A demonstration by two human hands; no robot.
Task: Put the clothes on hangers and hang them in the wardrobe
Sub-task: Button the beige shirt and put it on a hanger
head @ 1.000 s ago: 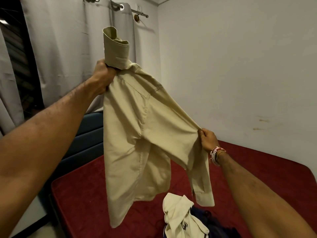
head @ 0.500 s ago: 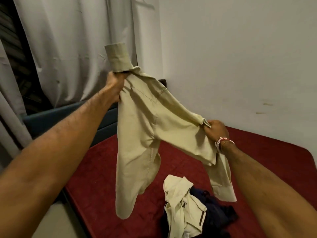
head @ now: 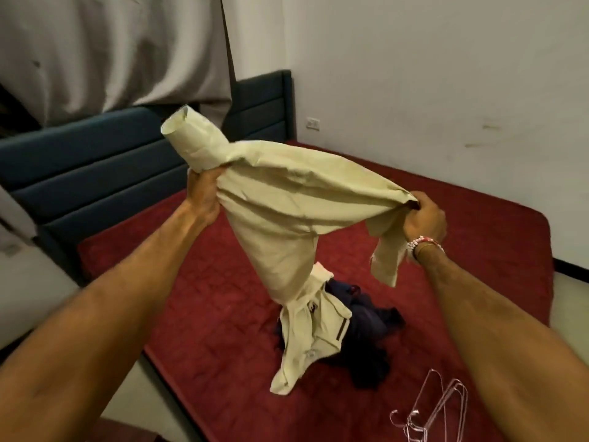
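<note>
Currently, shirt [head: 287, 212]: hanging in the air between both hands, over the bed, stretched across and bunching in the middle. Its lower part is drooping toward the heap below; cannot tell whether it is touching.
Left hand [head: 204, 193]: gripping a fistful of the cloth just under a cuff [head: 181, 129], which is sticking up past the fist.
Right hand [head: 424, 218]: gripping the other end, fingers curling round gathered fabric; a loose sleeve end is dangling below the wrist.
Handling: judging it light, soft and limp, since it is sagging wherever nothing is supporting it. Not fragile, not slippery.
Where to hold: collar or shoulder seams are probably serving better than sleeves, leaving the neck opening free for a hanger; the collar is hiding in the folds.
Heap: a cream shirt [head: 306, 339] and a dark garment [head: 369, 330] are lying crumpled together.
Hangers [head: 436, 406]: thin wire ones are lying on the bed by the right forearm, well apart from the shirt.
Bed [head: 223, 314]: red mattress carrying everything, blue headboard [head: 95, 167] standing behind.
Wardrobe: not showing.
</note>
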